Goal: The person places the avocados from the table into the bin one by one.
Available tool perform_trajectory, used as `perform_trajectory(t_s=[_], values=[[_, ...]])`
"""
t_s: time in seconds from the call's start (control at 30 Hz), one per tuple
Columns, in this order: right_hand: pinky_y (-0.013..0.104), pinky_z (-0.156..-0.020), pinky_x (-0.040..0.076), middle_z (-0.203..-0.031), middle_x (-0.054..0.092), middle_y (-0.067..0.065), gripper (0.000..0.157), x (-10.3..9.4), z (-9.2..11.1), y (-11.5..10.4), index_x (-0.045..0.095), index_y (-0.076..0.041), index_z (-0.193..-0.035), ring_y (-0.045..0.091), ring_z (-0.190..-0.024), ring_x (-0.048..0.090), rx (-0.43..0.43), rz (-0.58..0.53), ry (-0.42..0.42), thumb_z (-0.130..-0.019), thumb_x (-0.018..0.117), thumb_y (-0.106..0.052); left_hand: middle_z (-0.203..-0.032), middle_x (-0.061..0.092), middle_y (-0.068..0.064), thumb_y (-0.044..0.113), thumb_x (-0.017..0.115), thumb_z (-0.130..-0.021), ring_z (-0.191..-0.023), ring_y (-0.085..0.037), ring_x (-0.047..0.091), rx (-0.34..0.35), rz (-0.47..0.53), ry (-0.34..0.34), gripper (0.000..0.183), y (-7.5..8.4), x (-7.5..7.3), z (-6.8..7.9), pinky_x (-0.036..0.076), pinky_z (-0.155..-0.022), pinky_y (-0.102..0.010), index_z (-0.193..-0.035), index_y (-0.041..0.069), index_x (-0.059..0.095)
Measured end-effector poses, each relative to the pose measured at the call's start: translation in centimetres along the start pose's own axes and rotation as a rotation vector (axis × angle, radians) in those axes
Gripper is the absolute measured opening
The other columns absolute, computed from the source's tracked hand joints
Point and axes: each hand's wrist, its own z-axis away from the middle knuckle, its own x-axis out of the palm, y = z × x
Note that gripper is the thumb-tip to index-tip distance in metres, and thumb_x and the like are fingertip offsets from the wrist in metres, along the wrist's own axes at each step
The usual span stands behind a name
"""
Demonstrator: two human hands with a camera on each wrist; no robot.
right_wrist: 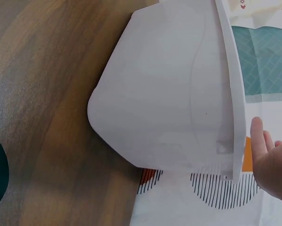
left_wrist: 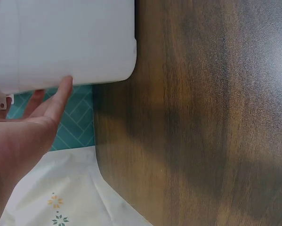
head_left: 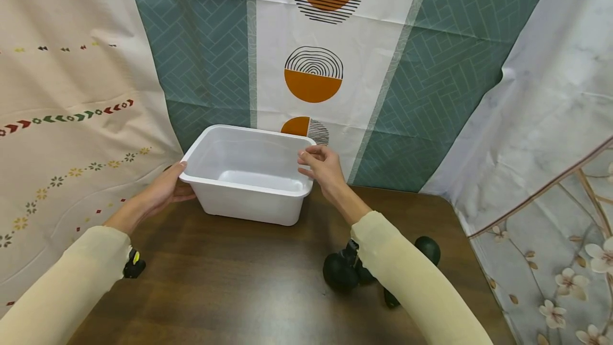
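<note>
A white plastic tub (head_left: 246,204) stands upright near the back edge of the table, its open top facing up. My left hand (head_left: 167,188) holds its left end, thumb at the rim and fingers against the outer wall. The left wrist view shows those fingers touching the tub's side (left_wrist: 75,42) low under the rim. By the right end is my right hand (head_left: 325,169), its fingers loosely bent and holding nothing. In the right wrist view this hand (right_wrist: 272,160) is just beyond the tub's rim (right_wrist: 237,99), with a small gap between them.
Several dark green rounded objects (head_left: 339,272) lie on the brown wooden table (head_left: 230,281), partly hidden by the right forearm. Another dark green one (head_left: 428,249) sits farther right. Patterned cloth (head_left: 210,57) hangs behind the table and on both sides.
</note>
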Motion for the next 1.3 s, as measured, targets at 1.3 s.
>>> perform_trajectory(t_s=[1.3], values=[[0.047, -0.099, 0.06, -0.129, 0.061, 0.021, 0.041, -6.1, 3.5, -0.6, 0.057, 0.003, -0.135, 0.044, -0.123, 0.062, -0.025, 0.296, -0.179, -0.101, 0.074, -0.014, -0.151, 0.032, -0.045, 0.046, 0.01, -0.115, -0.115, -0.03, 0.066, 0.052, -0.075, 0.057, 0.07, -0.2, 0.2, -0.6, 0.059, -0.097, -0.052, -0.161, -0.006, 0.002]])
